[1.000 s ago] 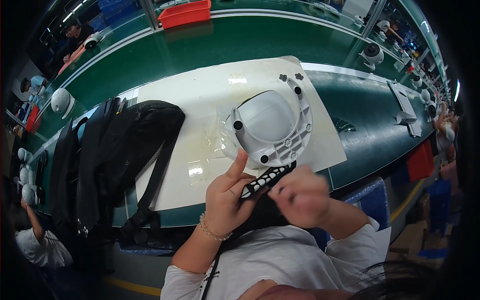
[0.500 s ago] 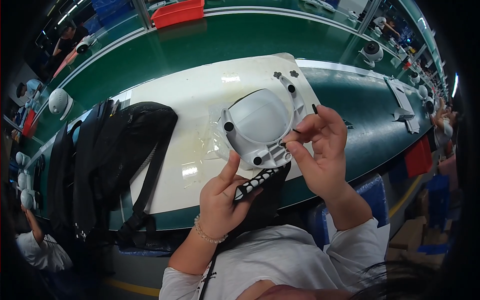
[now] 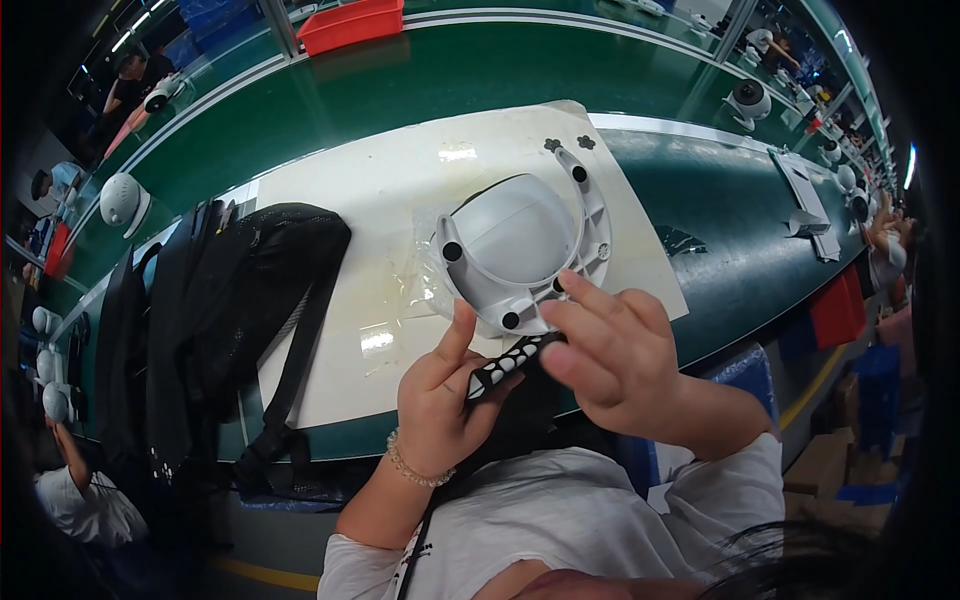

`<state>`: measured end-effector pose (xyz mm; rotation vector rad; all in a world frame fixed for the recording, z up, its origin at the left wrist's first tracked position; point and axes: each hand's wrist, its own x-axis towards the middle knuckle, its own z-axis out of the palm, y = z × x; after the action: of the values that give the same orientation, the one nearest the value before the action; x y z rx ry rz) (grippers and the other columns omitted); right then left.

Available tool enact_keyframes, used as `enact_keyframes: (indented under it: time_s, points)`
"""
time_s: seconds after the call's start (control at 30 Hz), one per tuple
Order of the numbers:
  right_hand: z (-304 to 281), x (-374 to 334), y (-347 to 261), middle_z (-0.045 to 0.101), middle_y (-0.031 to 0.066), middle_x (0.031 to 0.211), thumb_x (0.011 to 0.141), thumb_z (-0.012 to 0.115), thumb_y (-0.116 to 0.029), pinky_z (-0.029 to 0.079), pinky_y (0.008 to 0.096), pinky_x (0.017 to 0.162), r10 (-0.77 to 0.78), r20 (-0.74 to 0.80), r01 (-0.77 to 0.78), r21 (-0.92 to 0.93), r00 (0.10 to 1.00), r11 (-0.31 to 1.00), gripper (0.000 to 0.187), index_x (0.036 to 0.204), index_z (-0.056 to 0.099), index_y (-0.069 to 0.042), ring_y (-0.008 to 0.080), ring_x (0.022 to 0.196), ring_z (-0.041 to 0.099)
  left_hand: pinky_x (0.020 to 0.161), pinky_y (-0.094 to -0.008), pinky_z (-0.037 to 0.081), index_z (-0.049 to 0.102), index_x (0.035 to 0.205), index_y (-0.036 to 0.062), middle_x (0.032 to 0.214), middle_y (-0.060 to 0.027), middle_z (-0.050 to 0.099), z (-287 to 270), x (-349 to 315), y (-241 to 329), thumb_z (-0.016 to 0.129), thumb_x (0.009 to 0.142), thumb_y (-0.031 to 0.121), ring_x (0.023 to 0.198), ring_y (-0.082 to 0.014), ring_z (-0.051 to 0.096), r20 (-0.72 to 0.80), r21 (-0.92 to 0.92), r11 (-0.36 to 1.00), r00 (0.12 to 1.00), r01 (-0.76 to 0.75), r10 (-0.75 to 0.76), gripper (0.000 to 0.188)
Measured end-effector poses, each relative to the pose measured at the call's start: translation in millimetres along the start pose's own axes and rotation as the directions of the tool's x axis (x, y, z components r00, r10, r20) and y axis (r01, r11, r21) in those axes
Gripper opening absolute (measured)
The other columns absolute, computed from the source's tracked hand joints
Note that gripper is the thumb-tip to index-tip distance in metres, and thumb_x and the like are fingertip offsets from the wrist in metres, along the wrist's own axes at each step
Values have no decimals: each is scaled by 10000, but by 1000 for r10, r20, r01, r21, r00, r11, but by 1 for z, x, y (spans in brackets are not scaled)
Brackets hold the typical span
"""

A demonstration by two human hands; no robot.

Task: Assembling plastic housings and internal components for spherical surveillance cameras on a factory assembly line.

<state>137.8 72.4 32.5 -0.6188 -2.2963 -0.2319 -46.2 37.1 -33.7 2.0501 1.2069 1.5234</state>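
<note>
A white plastic device [image 3: 520, 225] lies on the pale mat, its rounded body ringed by a ribbed, curved base. Several round black pads [image 3: 452, 252] sit on that base. My left hand [image 3: 440, 400], with a beaded bracelet at its wrist, grips a black strip [image 3: 505, 367] with rows of white round holes, just below the device's near edge. My right hand [image 3: 620, 350] is at the base's near right side, slightly blurred. Its index fingertip touches the base beside a black pad [image 3: 558, 286]; the fingers are apart and nothing shows between them. Clear plastic film [image 3: 428, 275] lies beside the device's left side.
The pale mat [image 3: 370, 200] covers part of the green table [image 3: 690, 200]. A black bag [image 3: 260, 270] with straps lies at the left. Two dark flower-shaped pieces [image 3: 586, 143] are at the mat's far corner. A red bin [image 3: 350, 25] stands beyond; other white devices and people are around.
My right hand has come down and left, its index finger now on the base near a black pad. The small dark bits at its fingers no longer show. The left hand has barely moved.
</note>
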Motion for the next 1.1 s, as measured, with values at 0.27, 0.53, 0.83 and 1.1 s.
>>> enact_keyframes:
  time_s: [0.27, 0.53, 0.83, 1.1]
  points:
    - [-5, -7, 8, 585, 64, 927, 688, 626, 75, 396, 330, 801, 310, -37, -290, 265, 950, 920, 419, 1076, 511, -34, 233, 978, 558, 532, -281, 462, 538, 715, -35, 1276, -246, 415, 1, -2, -2, 721, 575, -14, 595, -225, 586, -10, 28, 1000, 1000, -1, 1, 232]
    - [20, -29, 9, 446, 58, 1105, 774, 617, 7, 350, 352, 926, 493, -84, -396, 487, 866, 778, 361, 1081, 435, -45, 242, 1096, 469, 542, -283, 468, 535, 715, -52, 1279, -237, 417, 0, -2, -1, 726, 582, -4, 640, -252, 601, 10, 53, 998, 1000, 27, -27, 238]
    - [24, -33, 8, 634, 12, 901, 785, 588, -2, 216, 385, 972, 375, -122, -341, 228, 919, 912, 467, 1186, 352, -55, 237, 1076, 511, 571, -289, 471, 567, 756, -56, 1288, -219, 416, -1, 0, 2, 720, 593, -2, 683, -275, 611, 38, 55, 996, 997, 67, -69, 230]
    - [12, -35, -1, 667, 5, 887, 753, 580, -16, 161, 407, 971, 167, -146, -197, -218, 975, 956, 408, 1128, 432, -77, 190, 1078, 532, 570, -291, 470, 576, 764, -32, 1300, -212, 404, 1, 0, 2, 718, 604, 3, 696, -284, 614, 26, 42, 996, 997, 75, -76, 217]
